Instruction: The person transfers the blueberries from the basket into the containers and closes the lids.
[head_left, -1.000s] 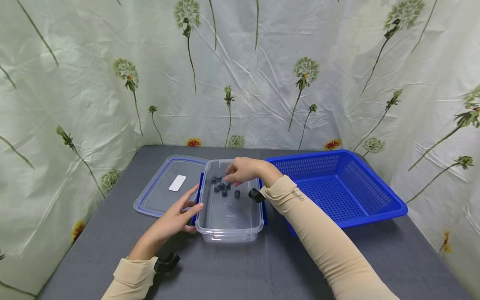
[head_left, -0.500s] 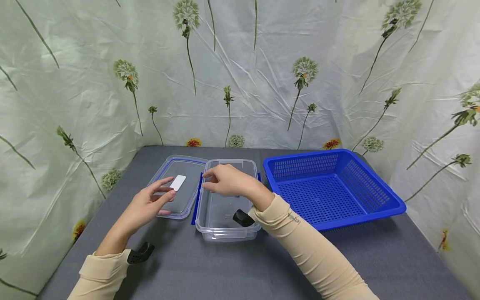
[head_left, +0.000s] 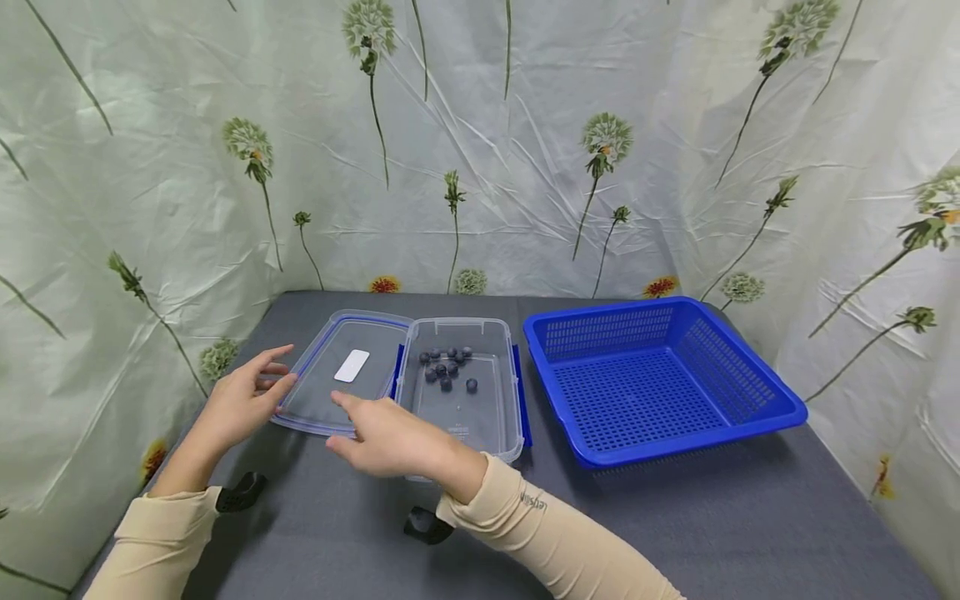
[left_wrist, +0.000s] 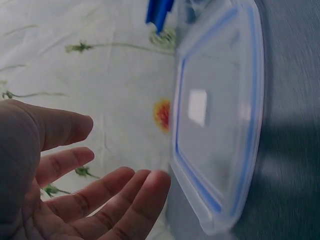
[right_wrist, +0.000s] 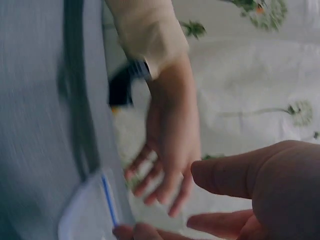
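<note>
My left hand [head_left: 242, 402] hovers at the left edge of the clear lid [head_left: 378, 342], its fingers spread and holding nothing. My right hand [head_left: 397, 437] hangs over the near left corner of the clear plastic container [head_left: 468, 421], fingers extended toward the lid, with nothing seen in its grasp. Several blueberries [head_left: 446, 384] lie in the far half of the container. In the left wrist view the lid [left_wrist: 220, 145], with its blue seal, lies apart from the left fingertips. The right wrist view has both hands; the lid's corner [right_wrist: 85, 215] shows below them.
A blue perforated basket [head_left: 645, 392] stands to the right of the container. The lid bears a white label [head_left: 352, 365]. Blue side latches [head_left: 522, 400] stick out from the container. A flower-print curtain [head_left: 525, 167] closes off the back of the grey table [head_left: 675, 525].
My left hand has left the container's side and moved left past the lid. My right hand has come out of the container, toward the near left, uncovering the blueberries.
</note>
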